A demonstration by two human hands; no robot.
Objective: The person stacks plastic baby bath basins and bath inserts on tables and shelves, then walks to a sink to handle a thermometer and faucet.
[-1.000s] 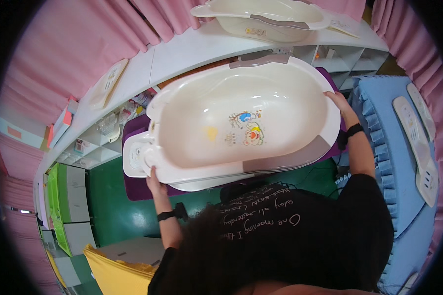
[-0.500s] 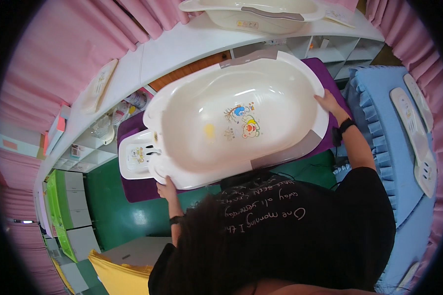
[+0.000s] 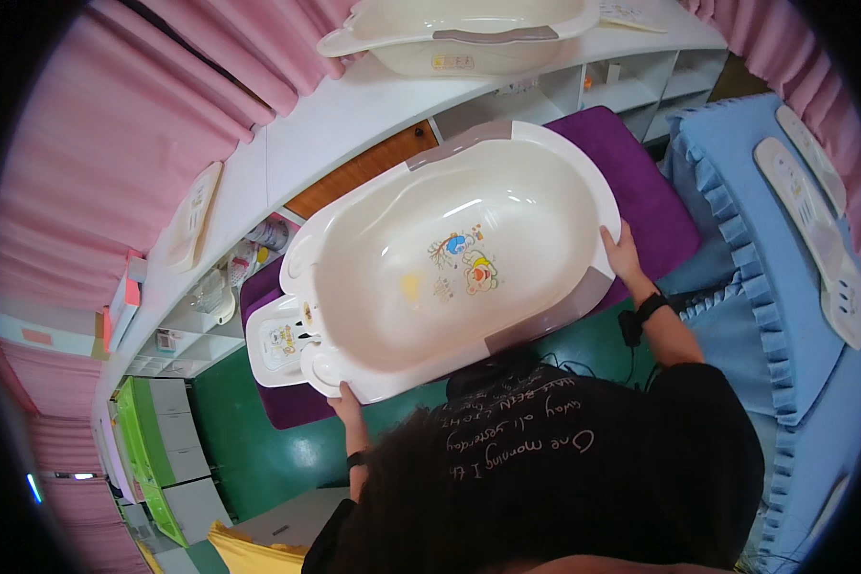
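Observation:
A cream baby bathtub with grey grip bands and a cartoon bear print inside lies open side up over a purple-covered table. At its left end is a white tray-like piece with a printed design; whether it is joined to the tub cannot be told. My left hand grips the rim at the near left corner, fingers partly hidden beneath. My right hand is closed on the right-end rim, thumb on top.
Behind the table runs a white shelf counter carrying another cream bathtub and a slatted bath seat. At right, a blue-covered bed holds more cream bath seats. Cables hang near my right wrist.
The tub's right end has shifted left and looks lower, so more of the purple table shows beyond it. Both hands keep their hold on the rim. The whole view has tilted slightly.

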